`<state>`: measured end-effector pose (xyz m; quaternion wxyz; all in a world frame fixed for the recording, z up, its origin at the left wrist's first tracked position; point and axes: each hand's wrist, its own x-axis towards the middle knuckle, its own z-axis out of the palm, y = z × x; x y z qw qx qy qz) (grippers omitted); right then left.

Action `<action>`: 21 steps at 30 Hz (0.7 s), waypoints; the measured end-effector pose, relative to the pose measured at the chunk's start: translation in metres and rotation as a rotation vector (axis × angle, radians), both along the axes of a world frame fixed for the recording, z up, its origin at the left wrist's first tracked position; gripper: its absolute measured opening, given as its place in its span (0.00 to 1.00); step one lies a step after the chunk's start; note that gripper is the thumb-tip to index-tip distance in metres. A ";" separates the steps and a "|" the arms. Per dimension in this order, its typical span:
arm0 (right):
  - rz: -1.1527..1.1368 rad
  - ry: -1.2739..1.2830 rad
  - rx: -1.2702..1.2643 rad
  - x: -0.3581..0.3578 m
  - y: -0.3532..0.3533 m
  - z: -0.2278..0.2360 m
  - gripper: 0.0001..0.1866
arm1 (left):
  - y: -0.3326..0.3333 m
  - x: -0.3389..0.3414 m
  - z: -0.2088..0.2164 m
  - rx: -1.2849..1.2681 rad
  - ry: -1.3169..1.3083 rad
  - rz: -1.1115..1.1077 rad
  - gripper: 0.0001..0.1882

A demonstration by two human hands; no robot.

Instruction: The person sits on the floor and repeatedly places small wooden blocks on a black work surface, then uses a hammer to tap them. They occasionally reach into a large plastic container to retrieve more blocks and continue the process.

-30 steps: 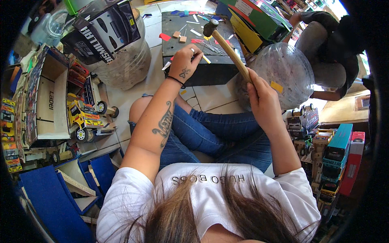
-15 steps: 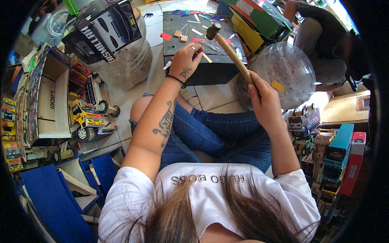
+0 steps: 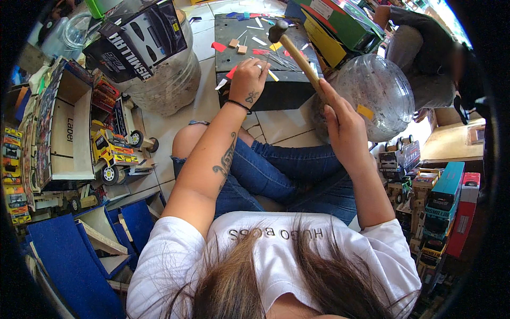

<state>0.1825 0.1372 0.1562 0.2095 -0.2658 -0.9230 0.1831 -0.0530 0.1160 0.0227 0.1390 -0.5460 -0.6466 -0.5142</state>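
Note:
My right hand [image 3: 344,119] is wrapped round the wooden handle of a hammer [image 3: 302,59], its dark head raised over a low black box [image 3: 289,95]. My left hand [image 3: 249,77] rests at the near left part of the box top, back upward, fingers curled together; what they hold, if anything, is hidden. Around it lie red pieces [image 3: 232,71] and a thin yellow-white strip [image 3: 273,76]. Beyond the fingers are a heap of thin metal rods [image 3: 284,63] and two small wooden blocks [image 3: 241,50] with thin rods beside them.
A large clear plastic container [image 3: 372,98] stands right of the box, a wrapped drum [image 3: 164,90] to its left. Wooden toy trucks [image 3: 109,154] and blue panels [image 3: 66,255] crowd my left. More toy trucks [image 3: 443,202] stand right. Another person [image 3: 425,48] sits at far right.
My left hand has rolled over so its back faces up, its fingers curling down to the box top. The hammer and right hand have shifted slightly up and left.

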 end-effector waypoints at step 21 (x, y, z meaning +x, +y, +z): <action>0.032 -0.049 -0.019 0.006 0.005 -0.001 0.28 | 0.003 0.003 -0.010 0.036 0.078 0.055 0.07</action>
